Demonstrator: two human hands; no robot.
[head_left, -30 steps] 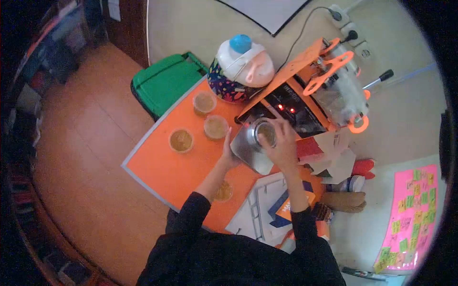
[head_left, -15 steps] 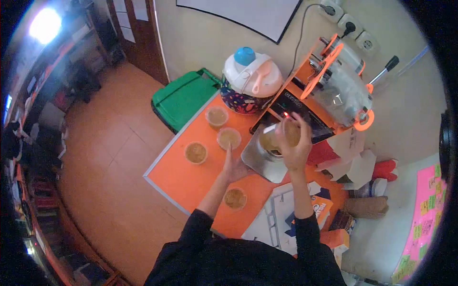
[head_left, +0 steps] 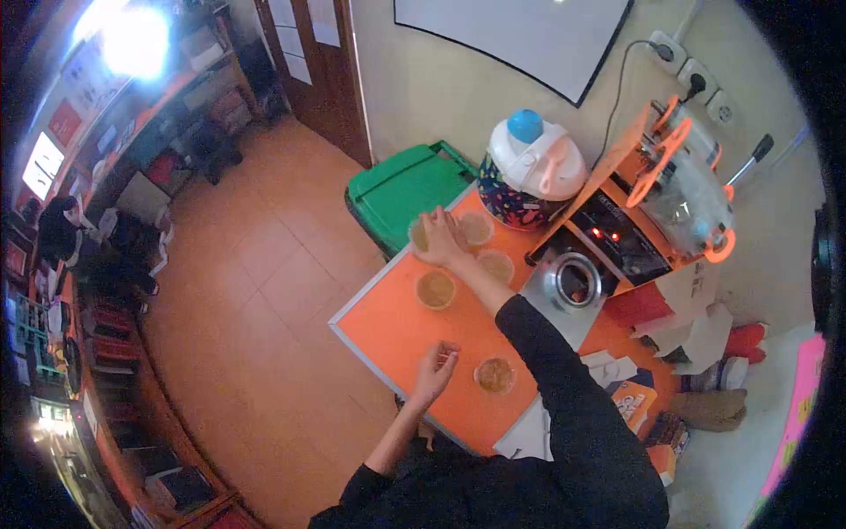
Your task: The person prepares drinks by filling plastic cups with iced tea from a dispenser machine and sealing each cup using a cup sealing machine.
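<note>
At the table's far left edge, my right hand [head_left: 441,238] is wrapped round a clear plastic cup [head_left: 418,234] of brownish contents. It is beside two similar cups, one at the back [head_left: 477,228] and one [head_left: 496,266] partly behind my forearm. Another filled cup [head_left: 435,289] stands just in front of that hand. My left hand [head_left: 435,374] is over the table's front part, fingers curled, nothing visible in them. To its right stands one more cup [head_left: 494,376]. The cup sealing machine [head_left: 621,229] has its round metal holder [head_left: 575,282] pulled out, with no cup in it.
A green lidded bin [head_left: 410,194] adjoins the orange table [head_left: 379,322]. A white-topped rice cooker [head_left: 536,163] stands beside the sealer. Boxes and papers [head_left: 630,397] lie on the right. Behind, a person [head_left: 62,234] is near the shelves on the far left.
My right hand has carried the cup from the sealer's holder to the table's left edge. My left hand has drawn back from the cups and curled. The view has swung left.
</note>
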